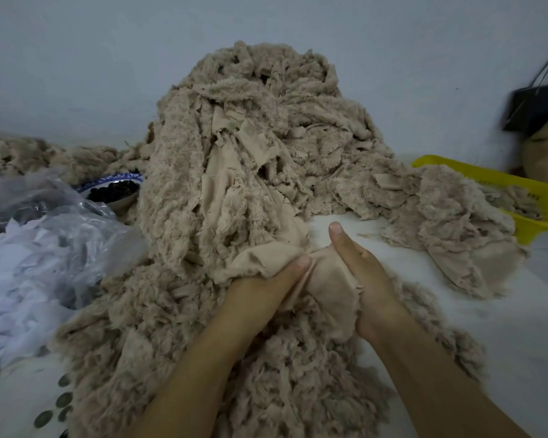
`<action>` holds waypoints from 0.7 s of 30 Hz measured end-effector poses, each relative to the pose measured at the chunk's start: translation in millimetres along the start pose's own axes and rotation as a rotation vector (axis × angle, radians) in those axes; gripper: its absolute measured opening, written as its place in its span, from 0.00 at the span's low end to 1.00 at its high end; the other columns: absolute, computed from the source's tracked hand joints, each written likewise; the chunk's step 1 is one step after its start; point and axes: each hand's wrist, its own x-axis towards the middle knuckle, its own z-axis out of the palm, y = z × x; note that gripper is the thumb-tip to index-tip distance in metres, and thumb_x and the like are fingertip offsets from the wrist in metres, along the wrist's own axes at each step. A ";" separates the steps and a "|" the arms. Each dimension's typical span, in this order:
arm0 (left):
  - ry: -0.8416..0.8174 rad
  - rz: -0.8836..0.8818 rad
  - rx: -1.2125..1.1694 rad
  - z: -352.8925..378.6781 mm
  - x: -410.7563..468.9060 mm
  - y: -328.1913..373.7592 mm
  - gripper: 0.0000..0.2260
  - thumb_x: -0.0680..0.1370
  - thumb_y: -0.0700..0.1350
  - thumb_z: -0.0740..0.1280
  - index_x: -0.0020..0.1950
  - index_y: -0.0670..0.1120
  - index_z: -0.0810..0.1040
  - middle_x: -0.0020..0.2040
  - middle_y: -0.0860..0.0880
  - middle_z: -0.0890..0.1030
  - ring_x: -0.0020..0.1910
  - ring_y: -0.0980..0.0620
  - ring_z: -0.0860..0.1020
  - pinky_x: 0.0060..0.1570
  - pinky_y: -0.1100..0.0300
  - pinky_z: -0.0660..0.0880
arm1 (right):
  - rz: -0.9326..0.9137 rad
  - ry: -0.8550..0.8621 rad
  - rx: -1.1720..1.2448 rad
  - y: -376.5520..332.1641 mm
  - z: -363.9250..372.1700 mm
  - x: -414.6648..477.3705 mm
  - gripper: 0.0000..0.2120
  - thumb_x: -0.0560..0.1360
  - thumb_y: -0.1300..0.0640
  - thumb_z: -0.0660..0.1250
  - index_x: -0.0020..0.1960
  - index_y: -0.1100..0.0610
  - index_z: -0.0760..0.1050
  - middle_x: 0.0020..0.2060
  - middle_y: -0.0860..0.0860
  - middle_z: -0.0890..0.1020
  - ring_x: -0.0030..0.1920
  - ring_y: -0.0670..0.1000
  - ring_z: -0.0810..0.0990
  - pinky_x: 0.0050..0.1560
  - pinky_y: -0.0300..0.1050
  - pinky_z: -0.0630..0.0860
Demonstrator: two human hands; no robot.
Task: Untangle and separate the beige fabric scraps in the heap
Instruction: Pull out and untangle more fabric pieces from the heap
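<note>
Left hand (263, 289) and right hand (361, 270) grip one smooth beige scrap (329, 279) between them at the near foot of the heap (234, 153), left thumb pressed on the cloth, right thumb raised, fingers hidden beneath. The scrap's far end runs into the tangle piled on the white table (487, 327). One piece appears to be getting worked loose, and the next move likely calls for a steady pull clear of the fluffy pieces around it.

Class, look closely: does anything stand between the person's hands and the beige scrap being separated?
Nothing visible: the left hand and right hand both grip the beige scrap directly, at the front of the heap.
</note>
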 end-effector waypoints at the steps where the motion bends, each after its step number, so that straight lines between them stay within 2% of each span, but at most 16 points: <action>1: 0.029 -0.017 -0.086 -0.5 1.8 1.0 0.22 0.68 0.64 0.75 0.57 0.54 0.85 0.56 0.55 0.85 0.57 0.55 0.83 0.59 0.54 0.78 | 0.023 -0.007 0.027 -0.5 -0.7 0.9 0.24 0.75 0.41 0.67 0.55 0.62 0.83 0.49 0.63 0.85 0.51 0.61 0.85 0.47 0.48 0.82; 2: 0.035 -0.034 -0.217 -0.9 3.9 2.0 0.17 0.72 0.59 0.74 0.56 0.51 0.85 0.56 0.51 0.86 0.57 0.51 0.83 0.56 0.53 0.79 | 0.034 -0.012 0.032 -0.6 -0.5 2.0 0.25 0.74 0.39 0.66 0.54 0.60 0.84 0.49 0.61 0.86 0.51 0.59 0.85 0.47 0.48 0.82; 3: 0.048 -0.052 -0.349 -0.7 5.4 4.9 0.12 0.75 0.55 0.72 0.54 0.49 0.86 0.55 0.47 0.86 0.55 0.49 0.84 0.51 0.55 0.81 | 0.035 -0.009 0.018 -0.6 0.4 2.8 0.24 0.73 0.36 0.64 0.50 0.56 0.85 0.46 0.57 0.86 0.48 0.55 0.85 0.46 0.47 0.81; 4: 0.081 -0.070 -0.445 -1.2 7.3 7.3 0.10 0.76 0.51 0.71 0.52 0.48 0.87 0.54 0.45 0.86 0.53 0.49 0.85 0.46 0.57 0.82 | 0.031 -0.015 -0.008 -0.5 1.2 2.9 0.24 0.72 0.34 0.61 0.45 0.51 0.86 0.43 0.53 0.86 0.46 0.52 0.85 0.44 0.44 0.80; 5: 0.115 -0.090 -0.507 -2.0 8.8 9.1 0.10 0.76 0.50 0.70 0.50 0.47 0.88 0.53 0.45 0.86 0.52 0.50 0.85 0.42 0.59 0.81 | 0.013 -0.054 -0.022 -1.4 2.9 2.2 0.26 0.72 0.31 0.58 0.43 0.49 0.85 0.44 0.51 0.86 0.48 0.50 0.85 0.45 0.42 0.80; 7: 0.134 -0.121 -0.616 -3.6 9.6 11.4 0.14 0.74 0.50 0.70 0.53 0.44 0.87 0.54 0.43 0.86 0.52 0.49 0.85 0.41 0.60 0.82 | -0.035 -0.184 -0.011 0.5 6.0 0.1 0.30 0.73 0.30 0.56 0.56 0.50 0.83 0.56 0.51 0.85 0.59 0.51 0.82 0.55 0.43 0.80; 8: 0.127 -0.128 -0.667 -4.3 9.8 13.0 0.16 0.74 0.51 0.70 0.56 0.42 0.86 0.55 0.43 0.85 0.53 0.49 0.85 0.41 0.59 0.82 | -0.042 -0.237 -0.064 4.1 7.1 -1.5 0.31 0.72 0.29 0.57 0.63 0.49 0.79 0.61 0.50 0.82 0.63 0.50 0.80 0.61 0.46 0.78; 9: 0.123 -0.135 -0.711 -5.1 10.0 14.3 0.18 0.74 0.51 0.70 0.58 0.41 0.84 0.56 0.42 0.85 0.53 0.48 0.85 0.42 0.58 0.82 | -0.032 -0.267 -0.173 8.7 7.9 -3.1 0.30 0.71 0.27 0.60 0.65 0.44 0.76 0.62 0.45 0.81 0.63 0.47 0.79 0.63 0.47 0.76; 10: 0.118 -0.138 -0.747 -7.0 10.6 14.5 0.17 0.74 0.51 0.69 0.57 0.41 0.84 0.56 0.41 0.85 0.53 0.47 0.85 0.42 0.58 0.82 | -0.011 -0.276 -0.297 11.9 8.2 -4.6 0.25 0.70 0.27 0.63 0.60 0.38 0.77 0.58 0.40 0.82 0.59 0.42 0.80 0.61 0.45 0.76; 11: 0.108 -0.142 -0.780 -9.0 10.9 14.9 0.16 0.75 0.51 0.68 0.54 0.42 0.86 0.55 0.41 0.85 0.52 0.47 0.85 0.42 0.57 0.82 | 0.005 -0.263 -0.396 13.5 9.0 -5.4 0.18 0.69 0.29 0.65 0.52 0.37 0.79 0.49 0.38 0.83 0.50 0.40 0.81 0.54 0.42 0.78; 12: 0.089 -0.147 -0.811 -10.5 11.0 15.5 0.16 0.76 0.52 0.67 0.50 0.42 0.87 0.53 0.41 0.86 0.50 0.47 0.86 0.42 0.56 0.83 | 0.006 -0.234 -0.445 13.3 10.6 -6.2 0.15 0.70 0.32 0.67 0.45 0.42 0.80 0.41 0.41 0.82 0.43 0.43 0.80 0.47 0.43 0.76; 13: 0.075 -0.152 -0.845 -11.5 11.8 15.8 0.16 0.77 0.52 0.66 0.46 0.43 0.88 0.51 0.41 0.86 0.48 0.47 0.86 0.42 0.56 0.83 | 0.011 -0.188 -0.427 14.0 9.8 -5.4 0.15 0.70 0.37 0.67 0.42 0.48 0.80 0.37 0.46 0.81 0.39 0.47 0.79 0.43 0.44 0.75; 15: 0.093 -0.164 -0.898 -13.4 14.2 14.0 0.17 0.79 0.51 0.64 0.42 0.44 0.89 0.48 0.43 0.86 0.44 0.49 0.86 0.40 0.57 0.83 | 0.057 -0.058 -0.170 10.8 7.1 -1.3 0.17 0.70 0.43 0.68 0.46 0.57 0.80 0.41 0.52 0.84 0.40 0.51 0.82 0.41 0.43 0.79; 18: 0.066 -0.172 -0.905 -11.7 14.2 12.9 0.13 0.76 0.49 0.67 0.46 0.42 0.88 0.48 0.43 0.86 0.40 0.51 0.85 0.31 0.61 0.80 | 0.069 -0.015 0.097 1.1 3.3 2.5 0.22 0.73 0.47 0.65 0.58 0.63 0.79 0.53 0.59 0.85 0.54 0.55 0.84 0.52 0.44 0.82; 21: 0.003 -0.187 -0.876 -8.8 10.3 11.9 0.12 0.73 0.49 0.70 0.50 0.42 0.88 0.51 0.43 0.86 0.41 0.50 0.85 0.29 0.62 0.79 | 0.070 -0.024 0.203 -3.5 1.6 3.2 0.24 0.75 0.49 0.64 0.63 0.65 0.76 0.57 0.61 0.83 0.59 0.57 0.82 0.58 0.48 0.80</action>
